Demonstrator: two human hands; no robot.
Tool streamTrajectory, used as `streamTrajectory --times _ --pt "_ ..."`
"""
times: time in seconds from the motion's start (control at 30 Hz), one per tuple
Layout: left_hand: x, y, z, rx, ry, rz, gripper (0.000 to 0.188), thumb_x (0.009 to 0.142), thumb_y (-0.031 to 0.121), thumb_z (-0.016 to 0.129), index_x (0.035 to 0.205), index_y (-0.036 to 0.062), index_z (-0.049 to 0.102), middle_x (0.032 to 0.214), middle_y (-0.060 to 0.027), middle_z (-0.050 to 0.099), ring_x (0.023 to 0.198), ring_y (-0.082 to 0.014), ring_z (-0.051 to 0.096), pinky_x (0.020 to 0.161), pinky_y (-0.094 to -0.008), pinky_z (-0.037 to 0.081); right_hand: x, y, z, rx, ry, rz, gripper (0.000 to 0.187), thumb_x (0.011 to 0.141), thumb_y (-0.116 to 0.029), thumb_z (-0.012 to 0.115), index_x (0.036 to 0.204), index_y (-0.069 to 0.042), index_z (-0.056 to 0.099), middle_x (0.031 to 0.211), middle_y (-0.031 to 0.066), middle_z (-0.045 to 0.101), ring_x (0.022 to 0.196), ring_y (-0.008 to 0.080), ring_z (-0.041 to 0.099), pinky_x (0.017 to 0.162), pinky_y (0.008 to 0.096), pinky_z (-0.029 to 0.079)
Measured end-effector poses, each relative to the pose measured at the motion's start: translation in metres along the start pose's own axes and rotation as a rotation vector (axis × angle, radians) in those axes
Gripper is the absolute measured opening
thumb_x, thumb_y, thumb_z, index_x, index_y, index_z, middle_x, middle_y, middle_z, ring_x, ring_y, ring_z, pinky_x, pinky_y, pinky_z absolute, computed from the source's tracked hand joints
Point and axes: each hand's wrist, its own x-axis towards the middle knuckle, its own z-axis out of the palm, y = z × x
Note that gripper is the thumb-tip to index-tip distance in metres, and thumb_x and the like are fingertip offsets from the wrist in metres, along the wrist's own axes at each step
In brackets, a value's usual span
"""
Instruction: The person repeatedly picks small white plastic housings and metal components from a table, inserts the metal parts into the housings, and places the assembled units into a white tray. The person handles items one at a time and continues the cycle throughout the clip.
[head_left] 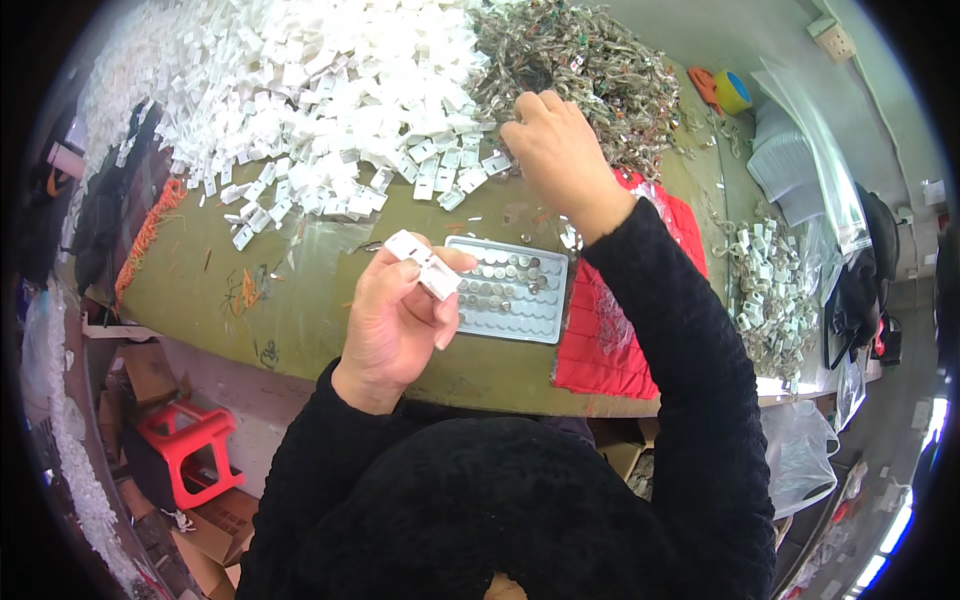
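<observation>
My left hand (385, 325) holds a small white plastic casing (422, 264) between thumb and fingers, above the green tabletop. The casing is tilted, and its recessed side shows. My right hand (562, 155) reaches to the near edge of a heap of tangled small wired parts (590, 70). Its fingers are curled down at the heap, and whatever lies between them is hidden. Just right of my left hand lies a grey-blue tray (515, 328) with rows of round pockets. Several silver button cells (497, 288) sit in it.
A huge heap of white casings (330, 90) covers the back left. Red quilted cloth (605, 350) lies under my right forearm. Finished-looking white pieces with wires (770, 290) are piled at right. Yellow tape (733, 92) lies at the back. A red stool (190, 450) stands below left.
</observation>
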Motion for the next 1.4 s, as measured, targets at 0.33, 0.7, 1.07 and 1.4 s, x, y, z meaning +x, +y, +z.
streamTrajectory --times 0.33,0.7,1.07,1.4 --pt "0.004 0.000 -0.007 -0.023 -0.042 -0.048 0.029 0.097 0.023 0.053 0.117 0.0020 0.053 0.084 -0.0110 0.061 0.060 -0.0147 0.052 0.039 -0.0262 0.041 -0.013 0.031 -0.040 0.602 0.025 0.459 0.028 0.086 -0.019 0.071 0.106 0.000 0.066 0.101 0.0125 0.069 0.091 0.0247 0.066 0.079 0.0350 0.051" --pt "0.001 -0.007 0.014 0.017 0.039 -0.107 0.030 0.097 0.021 0.052 0.118 -0.0008 0.054 0.087 -0.0085 0.061 0.069 -0.0158 0.057 0.043 -0.0266 0.044 -0.027 0.023 -0.067 0.943 0.104 0.481 0.021 0.088 -0.011 0.069 0.103 0.000 0.058 0.094 0.0049 0.067 0.089 0.0128 0.063 0.080 0.0273 0.050" --pt "0.003 -0.008 0.048 0.518 0.012 -0.188 0.027 0.093 0.028 0.070 0.093 0.0023 0.062 0.073 -0.0057 0.063 0.048 -0.0049 0.048 0.037 -0.0208 0.035 -0.079 -0.064 -0.101 0.522 0.010 -0.027 0.025 0.076 0.002 0.070 0.097 -0.005 0.059 0.081 0.0097 0.065 0.072 0.0303 0.064 0.064 0.0367 0.051" --pt "-0.012 -0.012 0.060 0.912 0.014 -0.157 0.015 0.089 0.015 0.072 0.090 0.0003 0.068 0.070 -0.0001 0.062 0.049 -0.0032 0.050 0.042 -0.0203 0.038 -0.103 -0.077 -0.112 0.666 -0.089 0.045 0.021 0.082 0.002 0.068 0.101 -0.003 0.061 0.083 0.0134 0.068 0.073 0.0316 0.069 0.059 0.0349 0.054"
